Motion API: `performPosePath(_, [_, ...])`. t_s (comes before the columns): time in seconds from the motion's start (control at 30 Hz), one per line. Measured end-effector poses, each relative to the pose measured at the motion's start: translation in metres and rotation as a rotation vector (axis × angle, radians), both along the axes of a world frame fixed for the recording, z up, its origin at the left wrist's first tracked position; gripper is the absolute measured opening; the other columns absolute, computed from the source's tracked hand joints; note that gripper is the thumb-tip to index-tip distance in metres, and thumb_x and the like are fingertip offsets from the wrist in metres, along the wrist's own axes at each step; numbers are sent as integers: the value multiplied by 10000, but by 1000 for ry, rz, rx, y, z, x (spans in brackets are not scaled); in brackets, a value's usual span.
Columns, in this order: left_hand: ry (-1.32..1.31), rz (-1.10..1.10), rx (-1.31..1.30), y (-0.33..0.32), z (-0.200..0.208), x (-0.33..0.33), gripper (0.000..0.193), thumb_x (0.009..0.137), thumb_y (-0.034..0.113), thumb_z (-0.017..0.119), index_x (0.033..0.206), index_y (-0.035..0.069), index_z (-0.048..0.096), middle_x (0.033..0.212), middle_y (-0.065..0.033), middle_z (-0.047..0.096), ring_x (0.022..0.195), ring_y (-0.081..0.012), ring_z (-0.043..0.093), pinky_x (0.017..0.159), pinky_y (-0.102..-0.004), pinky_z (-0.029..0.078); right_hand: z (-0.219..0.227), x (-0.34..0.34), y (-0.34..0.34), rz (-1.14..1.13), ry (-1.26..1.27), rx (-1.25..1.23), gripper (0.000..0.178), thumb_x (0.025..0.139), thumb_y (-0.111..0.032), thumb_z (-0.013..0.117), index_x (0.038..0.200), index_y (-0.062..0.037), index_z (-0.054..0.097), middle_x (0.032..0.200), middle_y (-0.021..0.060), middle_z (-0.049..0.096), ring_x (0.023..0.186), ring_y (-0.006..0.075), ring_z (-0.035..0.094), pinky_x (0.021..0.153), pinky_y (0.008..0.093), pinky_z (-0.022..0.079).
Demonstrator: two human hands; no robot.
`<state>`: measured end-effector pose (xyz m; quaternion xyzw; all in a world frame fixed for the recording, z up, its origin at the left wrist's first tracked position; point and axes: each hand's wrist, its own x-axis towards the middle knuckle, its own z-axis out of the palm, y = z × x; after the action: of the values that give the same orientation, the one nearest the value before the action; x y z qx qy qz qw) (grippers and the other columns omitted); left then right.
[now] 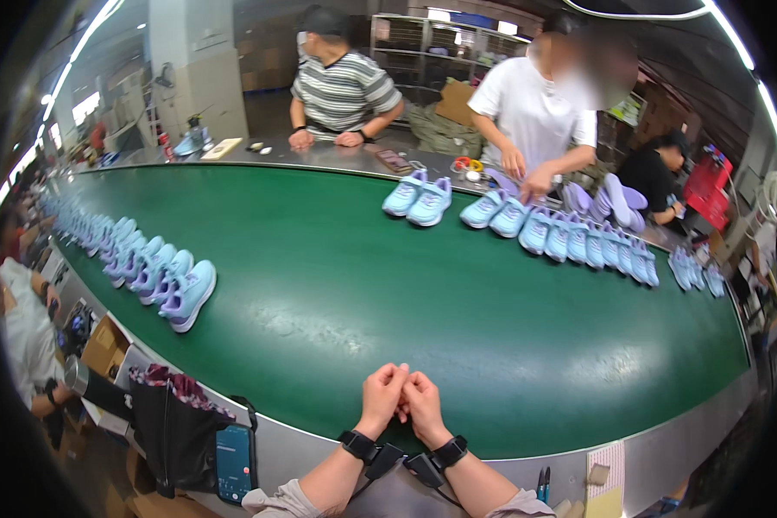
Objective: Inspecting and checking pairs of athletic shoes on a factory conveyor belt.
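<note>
Resting on the near edge of a green conveyor belt (337,285), left hand (382,394) and right hand (421,400) curled, fingertips pressed together, holding nothing visible, pale blue sneakers (187,294) lined along the belt, well apart.

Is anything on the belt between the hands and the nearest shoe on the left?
Nothing visible: bare green belt lies between the clasped left hand and right hand and the nearest shoe.
</note>
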<state>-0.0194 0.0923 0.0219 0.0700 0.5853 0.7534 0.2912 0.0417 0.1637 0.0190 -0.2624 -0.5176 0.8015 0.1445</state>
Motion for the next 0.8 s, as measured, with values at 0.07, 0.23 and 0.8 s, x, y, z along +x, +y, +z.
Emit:
performPosePath(0.07, [20, 19, -12, 1, -2, 0, 327, 947, 295, 560, 686, 102, 520, 500, 24, 477, 350, -51, 414, 313, -202, 295, 3, 0, -2, 6, -22, 16, 216, 956, -190, 526, 778, -82, 471, 592, 3, 496, 433, 66, 435, 354, 202, 345])
performPosePath(0.23, [4, -4, -2, 0, 1, -2, 334, 943, 268, 574, 682, 68, 524, 543, 15, 513, 400, -42, 452, 336, -209, 322, 1, 0, 0, 21, -11, 36, 213, 963, -189, 519, 790, -78, 462, 602, 13, 524, 425, 69, 461, 357, 199, 354])
performPosePath(0.8, [-2, 8, 42, 2, -2, 2, 274, 928, 162, 553, 678, 68, 493, 539, 17, 489, 367, -51, 412, 311, -222, 308, -1, 5, 3, 50, 45, 29, 201, 933, -119, 551, 772, -80, 437, 593, 22, 532, 436, 85, 508, 345, 195, 359])
